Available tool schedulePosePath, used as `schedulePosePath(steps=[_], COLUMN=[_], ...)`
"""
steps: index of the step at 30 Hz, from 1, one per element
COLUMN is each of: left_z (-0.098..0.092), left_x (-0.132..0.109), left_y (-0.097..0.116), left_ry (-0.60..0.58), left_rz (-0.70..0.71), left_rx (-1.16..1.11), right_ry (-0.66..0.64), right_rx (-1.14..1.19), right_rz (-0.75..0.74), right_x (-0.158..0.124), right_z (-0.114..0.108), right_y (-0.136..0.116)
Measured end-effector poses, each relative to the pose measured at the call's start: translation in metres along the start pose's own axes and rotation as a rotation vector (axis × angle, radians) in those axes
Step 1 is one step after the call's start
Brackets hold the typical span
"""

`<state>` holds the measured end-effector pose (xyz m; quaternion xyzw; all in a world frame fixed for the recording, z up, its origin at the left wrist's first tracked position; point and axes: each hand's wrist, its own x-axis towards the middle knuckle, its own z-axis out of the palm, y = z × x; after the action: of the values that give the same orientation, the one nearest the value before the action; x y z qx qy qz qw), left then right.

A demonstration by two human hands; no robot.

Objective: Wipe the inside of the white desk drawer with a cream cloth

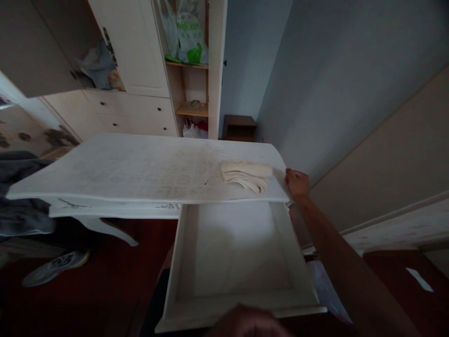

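Note:
A white table (140, 168) stands before me with its drawer (235, 309) pulled out; the drawer looks bare inside. A folded cream cloth (247, 174) lies near the tabletop's right end. My right hand (297, 183) rests at the table's right edge, beside the cloth, with fingers curled against the edge. My left hand (247, 324) shows only as a dark blur at the drawer's front rim, fingers hidden.
A cream wardrobe (140, 61) stands behind with open shelves holding plastic bags (185, 35). A small brown stool (240, 127) sits in the corner. A grey shoe (56, 267) lies on the dark floor at left. The grey wall (333, 84) runs close on the right.

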<state>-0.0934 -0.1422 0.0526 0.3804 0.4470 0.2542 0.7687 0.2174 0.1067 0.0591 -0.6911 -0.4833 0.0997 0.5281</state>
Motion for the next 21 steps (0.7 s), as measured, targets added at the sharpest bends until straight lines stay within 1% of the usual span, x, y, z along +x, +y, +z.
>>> schedulePosePath(steps=[3, 4, 5, 6, 7, 8, 9, 10, 12, 13, 15, 18, 19, 21], left_z=[-0.008, -0.011, -0.014, -0.018, -0.021, -0.025, -0.028, -0.03, -0.035, -0.037, -0.04, -0.045, -0.046, -0.047], left_x=[0.049, 0.069, 0.09, 0.11, 0.129, 0.147, 0.163, 0.176, 0.197, 0.204, 0.213, 0.214, 0.213, 0.208], left_y=[0.07, 0.093, 0.115, 0.136, 0.153, 0.168, 0.18, 0.189, 0.204, 0.209, 0.219, 0.229, 0.231, 0.232], left_ry=[0.052, 0.1, 0.229, 0.331, 0.405, 0.439, 0.433, 0.358, 0.203, 0.141, 0.057, -0.004, 0.002, 0.051], left_rz=[0.195, 0.291, 0.491, 0.643, 0.732, 0.775, 0.791, 0.797, 0.779, 0.764, 0.731, 0.701, 0.696, 0.69], left_rx=[0.103, 0.169, 0.397, 0.644, 0.876, 1.085, 1.256, 1.396, 1.538, 1.56, 1.555, 1.538, 1.541, 1.536], right_ry=[0.006, 0.005, 0.004, 0.001, -0.003, -0.008, -0.014, -0.02, -0.029, -0.033, -0.044, -0.066, -0.073, -0.081], right_rx=[0.015, 0.022, 0.029, 0.035, 0.04, 0.044, 0.046, 0.047, 0.049, 0.05, 0.051, 0.055, 0.056, 0.059], right_rz=[0.008, 0.007, 0.004, 0.001, -0.005, -0.011, -0.017, -0.022, -0.03, -0.033, -0.036, -0.041, -0.042, -0.046], right_x=[-0.001, -0.001, -0.001, 0.0, 0.0, 0.0, 0.0, 0.0, 0.001, 0.001, 0.002, 0.002, 0.002, 0.002], right_z=[0.0, 0.0, 0.0, 0.0, 0.0, 0.0, 0.0, 0.0, 0.0, 0.0, 0.0, 0.0, 0.0, 0.0], right_y=[0.0, 0.0, 0.001, 0.001, 0.002, 0.003, 0.003, 0.004, 0.005, 0.005, 0.005, 0.006, 0.006, 0.006])
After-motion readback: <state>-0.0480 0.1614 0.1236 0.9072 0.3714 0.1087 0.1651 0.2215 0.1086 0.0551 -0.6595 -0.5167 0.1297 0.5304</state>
